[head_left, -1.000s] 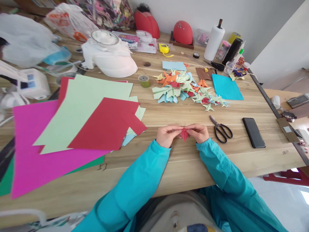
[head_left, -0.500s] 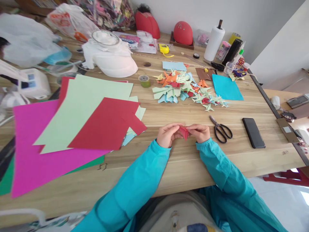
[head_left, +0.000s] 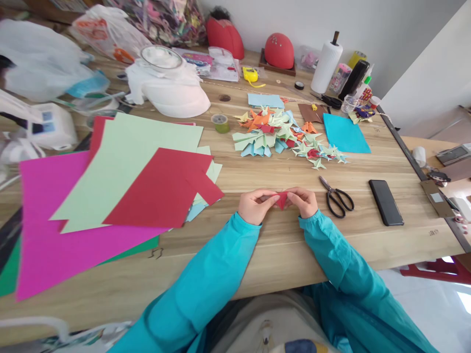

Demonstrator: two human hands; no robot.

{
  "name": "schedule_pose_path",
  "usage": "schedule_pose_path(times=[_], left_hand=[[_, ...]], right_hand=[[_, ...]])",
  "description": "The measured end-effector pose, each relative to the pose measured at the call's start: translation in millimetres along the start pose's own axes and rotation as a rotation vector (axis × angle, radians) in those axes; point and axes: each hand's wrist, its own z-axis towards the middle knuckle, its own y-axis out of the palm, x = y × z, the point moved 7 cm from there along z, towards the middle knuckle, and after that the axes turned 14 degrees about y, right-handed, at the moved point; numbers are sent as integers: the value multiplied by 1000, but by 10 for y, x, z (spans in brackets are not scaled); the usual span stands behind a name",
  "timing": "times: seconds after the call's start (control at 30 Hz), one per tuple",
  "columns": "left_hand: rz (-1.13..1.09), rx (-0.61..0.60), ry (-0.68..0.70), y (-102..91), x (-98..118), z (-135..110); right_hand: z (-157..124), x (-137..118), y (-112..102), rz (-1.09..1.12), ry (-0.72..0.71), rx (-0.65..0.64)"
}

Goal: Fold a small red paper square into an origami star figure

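Observation:
Between my two hands is a small folded piece of red paper [head_left: 282, 200], its point hanging downward. My left hand [head_left: 255, 205] pinches its left side with thumb and fingers. On the other side my right hand [head_left: 302, 200] grips it the same way. The fingertips of both hands nearly meet and hide the upper part of the paper. A pair of black-handled scissors [head_left: 336, 197] lies on the table just right of my right hand. Beyond my hands is a pile of folded paper shapes [head_left: 265, 137] in green, orange, blue and red.
Large sheets of red [head_left: 154, 191], pale green [head_left: 140, 142] and magenta paper [head_left: 47, 196] overlap on the left. A phone [head_left: 386, 202] lies at the right. Farther back are a blue square sheet [head_left: 347, 133], a small round tub [head_left: 220, 123] and a yellow tape measure [head_left: 250, 74].
The red paper has been turned and now shows a flatter triangle, point down. Both hands have shifted slightly, with the thumbs closer together at its top edge.

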Motion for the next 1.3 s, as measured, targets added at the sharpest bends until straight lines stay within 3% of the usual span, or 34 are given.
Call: schedule_pose_path(times=[0.13, 0.3, 0.53, 0.67, 1.0, 1.17, 1.3], left_hand=[[49, -22, 65, 25, 52, -3], [-25, -58, -9, 61, 11, -13], [25, -204, 15, 96, 61, 10], [38, -166, 26, 78, 48, 8], [275, -210, 251, 73, 130, 25], [124, -188, 190, 91, 80, -8], [59, -259, 287, 160, 142, -19]], right_hand=[[-15, -61, 25, -71, -34, 10], [-34, -122, 10, -98, -86, 68], [-42, -105, 10, -74, -45, 7], [-41, -79, 22, -71, -20, -18], [-78, -13, 86, -161, -21, -22], [-51, -36, 50, -98, 43, 36], [-22, -59, 6, -65, 86, 64]])
